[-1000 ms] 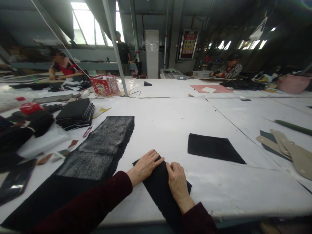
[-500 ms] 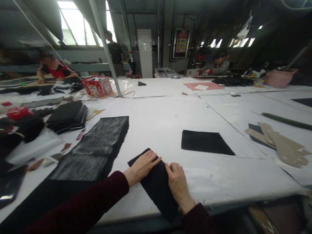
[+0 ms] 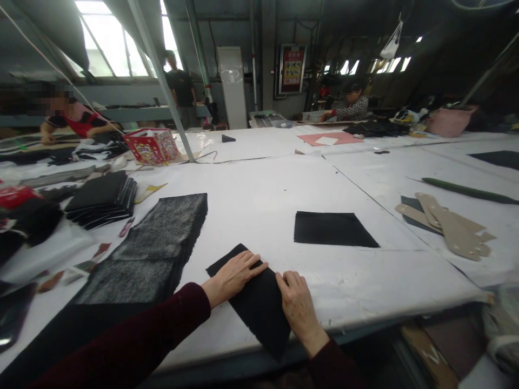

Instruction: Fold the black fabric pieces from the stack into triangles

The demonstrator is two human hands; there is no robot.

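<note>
A black fabric piece point(image 3: 259, 302) lies slantwise at the table's front, its near end hanging over the edge. My left hand point(image 3: 237, 275) rests flat on its upper part, fingers stretched toward the right edge. At that edge my right hand point(image 3: 298, 302) has curled fingers, with the thumb and index finger closed on the fabric's border; the fingertips are partly hidden. Left of my hands is a long stack of dark fabric point(image 3: 138, 254), its upper part speckled grey. A second black fabric piece point(image 3: 332, 229) lies flat to the right, apart from both hands.
Beige pattern pieces point(image 3: 450, 227) and a long green strip point(image 3: 466, 189) lie at right. A stack of black pieces point(image 3: 101, 194), small snips point(image 3: 126, 227) and a red patterned box point(image 3: 152, 147) are at left. A slanting pole point(image 3: 166, 86) rises from the white table point(image 3: 251, 189). Several people work beyond.
The view has turned slightly right, so the surroundings shift left in the picture. Both hands stay at nearly the same places on the black fabric piece.
</note>
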